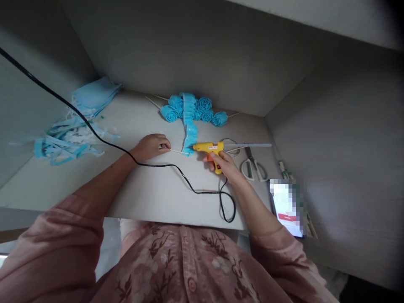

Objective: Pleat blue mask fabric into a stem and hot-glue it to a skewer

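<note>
- Your left hand is closed in a pinch on 1 end of a thin stick; the stick's far end lies over the near end of the ruffled blue strip.
- Your right hand is wrapped around the grip of the yellow glue gun, with fingers at its orange trigger. Whether the trigger is pressed can't be made out.
- The gun's nozzle points left, right beside the strip's near end; contact between them is too small to judge. A pale glue stick sticks out of the gun's back.
- The strip runs from your stick to the back of the table, its far part lying among the blue flowers.
- Done, as far as you can see: at least 6 flowers are rolled up, and several have thin sticks reaching out past them.
- Left, judging by how things lie: this strip is flat and not yet wound around the stick, so this piece looks to be at its very start.
- At your left, folded blue sheets sit behind a heap of trimmings, so plenty of cutting seems done.
- At your right, scissors lie unused near a phone, while the black cord crosses in front of your hands.
</note>
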A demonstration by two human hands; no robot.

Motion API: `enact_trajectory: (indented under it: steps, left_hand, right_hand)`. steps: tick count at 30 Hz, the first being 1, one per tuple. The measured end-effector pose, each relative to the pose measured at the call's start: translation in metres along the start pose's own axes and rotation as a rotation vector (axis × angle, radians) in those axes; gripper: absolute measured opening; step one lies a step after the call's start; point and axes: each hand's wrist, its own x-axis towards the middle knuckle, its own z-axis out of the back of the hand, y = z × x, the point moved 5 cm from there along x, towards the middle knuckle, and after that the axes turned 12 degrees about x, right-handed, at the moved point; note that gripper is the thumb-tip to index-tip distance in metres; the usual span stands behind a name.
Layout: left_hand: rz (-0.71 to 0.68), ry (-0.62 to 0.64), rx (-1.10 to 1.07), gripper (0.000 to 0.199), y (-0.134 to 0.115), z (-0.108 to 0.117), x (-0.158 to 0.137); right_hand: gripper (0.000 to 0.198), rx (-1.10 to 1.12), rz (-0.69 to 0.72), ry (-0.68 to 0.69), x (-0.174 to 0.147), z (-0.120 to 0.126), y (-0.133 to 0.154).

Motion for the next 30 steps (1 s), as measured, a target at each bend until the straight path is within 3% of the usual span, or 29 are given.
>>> enact_trajectory:
  steps: [14, 22, 30]
  left_hand:
    - [-0.016, -0.008, 0.001, 0.017, 0.001, 0.000, 0.002]
    - [-0.048, -0.003, 0.028, 0.020, 0.002, 0.000, 0.004]
    - [-0.152, -0.041, 0.003, 0.021, 0.001, 0.000, 0.007]
  right_hand:
    - [0.044, 0.193, 0.065, -0.082, 0.007, 0.014, 0.000]
    - [0.039, 0.251, 0.054, -0.011, 0.004, 0.011, 0.009]
    - [0.040, 0.106, -0.029, 0.063, 0.005, 0.016, 0.004]
